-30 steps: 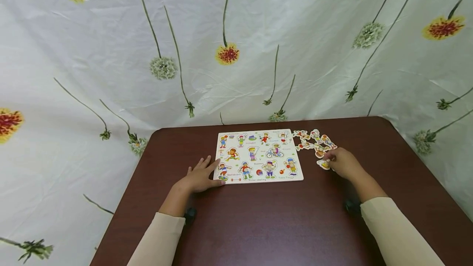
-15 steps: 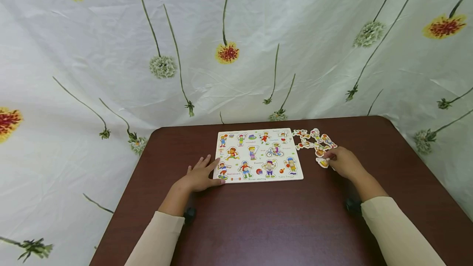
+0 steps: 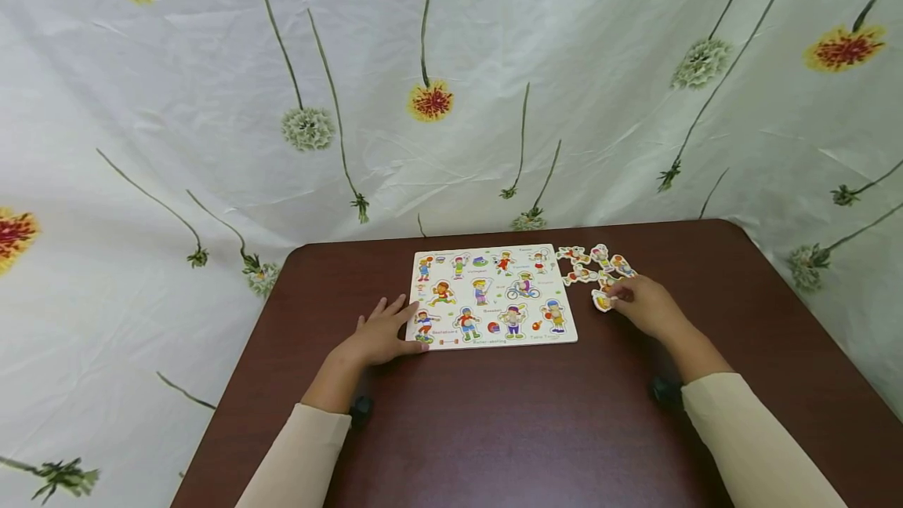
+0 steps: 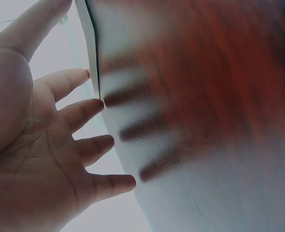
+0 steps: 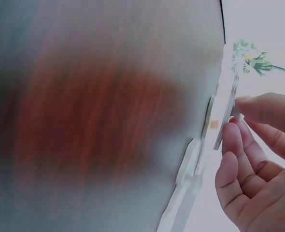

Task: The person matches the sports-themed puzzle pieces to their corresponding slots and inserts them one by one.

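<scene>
The white puzzle board (image 3: pixel 451 318) with printed sports figures lies flat toward the back of the table. My left hand (image 3: pixel 381 335) rests at its lower left corner, fingers spread, thumb and index finger on its edge. In the left wrist view the fingers of the left hand (image 4: pixel 60 130) are straight and apart beside the thin board edge (image 4: pixel 92 53). Right of the board, my right hand (image 3: pixel 652 308) pinches a small puzzle piece (image 3: pixel 601 301). The right wrist view shows this piece (image 5: pixel 226 116) tilted, with thumb and fingertips of the right hand (image 5: pixel 265 169) gripping its back.
Several loose figure-shaped puzzle pieces (image 3: pixel 581 274) lie in a cluster at the board's right edge, just beyond the right hand. The dark brown table (image 3: pixel 508 429) ends at the back against a white flowered cloth (image 3: pixel 480 139).
My right hand has shifted left and slightly back, carrying the pinched puzzle piece closer to the board and the cluster. The left hand stays in place on the board's corner.
</scene>
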{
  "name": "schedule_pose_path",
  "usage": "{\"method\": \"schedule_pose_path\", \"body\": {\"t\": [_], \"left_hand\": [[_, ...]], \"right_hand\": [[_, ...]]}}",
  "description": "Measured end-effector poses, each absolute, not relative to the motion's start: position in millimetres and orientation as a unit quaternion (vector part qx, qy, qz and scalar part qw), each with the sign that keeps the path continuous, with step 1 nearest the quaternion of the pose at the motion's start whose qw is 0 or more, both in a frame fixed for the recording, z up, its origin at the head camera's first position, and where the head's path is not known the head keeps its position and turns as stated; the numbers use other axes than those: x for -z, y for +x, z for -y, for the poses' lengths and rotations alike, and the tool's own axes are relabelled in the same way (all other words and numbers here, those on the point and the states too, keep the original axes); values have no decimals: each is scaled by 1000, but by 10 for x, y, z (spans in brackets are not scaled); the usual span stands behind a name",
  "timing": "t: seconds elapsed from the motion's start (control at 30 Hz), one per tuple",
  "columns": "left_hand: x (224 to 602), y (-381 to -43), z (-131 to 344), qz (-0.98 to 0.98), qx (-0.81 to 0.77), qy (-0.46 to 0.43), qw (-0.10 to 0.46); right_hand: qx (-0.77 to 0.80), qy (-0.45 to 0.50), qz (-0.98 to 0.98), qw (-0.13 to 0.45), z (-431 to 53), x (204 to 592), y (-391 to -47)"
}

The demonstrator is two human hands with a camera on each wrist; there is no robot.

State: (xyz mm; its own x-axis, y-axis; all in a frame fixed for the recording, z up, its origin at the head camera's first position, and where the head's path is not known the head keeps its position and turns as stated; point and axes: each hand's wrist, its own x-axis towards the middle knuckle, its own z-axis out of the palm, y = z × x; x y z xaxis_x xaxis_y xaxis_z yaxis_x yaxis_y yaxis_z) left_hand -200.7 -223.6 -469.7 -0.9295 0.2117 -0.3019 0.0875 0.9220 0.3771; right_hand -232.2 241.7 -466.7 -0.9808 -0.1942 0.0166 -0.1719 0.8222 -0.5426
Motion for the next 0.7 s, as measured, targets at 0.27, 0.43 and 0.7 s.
{"method": "schedule_pose_path", "body": {"t": [0.27, 0.43, 0.7], "left_hand": [[4687, -2012, 2222, -964, -189, 80, 169], [4680, -2011, 2207, -963, -191, 81, 172], [4671, -1997, 2155, -963, -187, 86, 173]], "right_hand": [[298, -122, -947, 2, -2280, 4614, -2335], [311, -119, -943, 9, -2167, 4611, -2359], [329, -107, -938, 32, -1952, 4582, -2388]]}}
